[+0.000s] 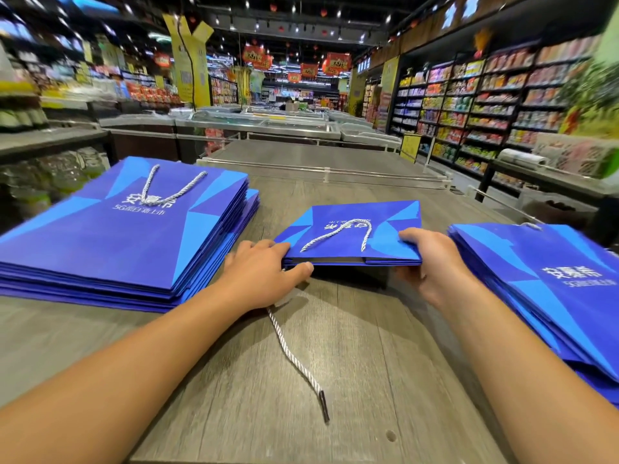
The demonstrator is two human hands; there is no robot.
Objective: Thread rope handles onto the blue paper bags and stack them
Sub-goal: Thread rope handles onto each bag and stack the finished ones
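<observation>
Bag (355, 236) in the middle of the frame is the one you have hold of: a flat blue paper bag with a white rope handle (338, 234) looped across its top face, its near edge lifted slightly off the grey wood-grain table (351, 380). Your left hand (264, 272) grips the bag's near left corner, fingers curled over the top face and thumb pressed along the front edge. Your right hand (432, 259) grips the near right corner the same way, fingers on top and the rest of the hand wrapped beside and under the edge. From under your left hand a loose rope (294, 356) trails toward the lower centre of the frame, ending in a dark tip that lies on the table; you cannot tell from this view whether the hand pinches its upper end. At the left of the frame sits a tall stack of bags (134, 236), its top bag carrying a threaded rope handle. At the right edge of the frame lies a second pile of blue bags (549, 296), fanned and sloping toward the lower right. Beyond the table, in the upper half of the frame, chest freezers (261, 125) fill the middle and stocked shelves (469, 108) run along the right.
</observation>
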